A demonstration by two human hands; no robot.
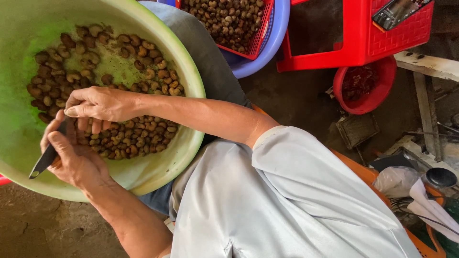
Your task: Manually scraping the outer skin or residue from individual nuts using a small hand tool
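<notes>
A wide green basin sits against the person's lap, and everything in hand happens over its near-left side. Inside it, a loose heap of brown, kidney-shaped nuts spreads across the floor of the basin from the middle toward the far wall. The left hand hovers above the basin's near rim, fingers wrapped around a small dark knife whose end points out past the rim. The right hand reaches across from the lap side and rests just above the left, fingers bunched together and curled down; whether a nut is pinched beneath them is hidden. The nuts look light, hard and smooth, likely to roll or slip, so each is probably best pinched by its ends between fingertips. Beyond the basin's far side stands a red mesh basket of more nuts inside a blue tub, with a red stool farther off.
</notes>
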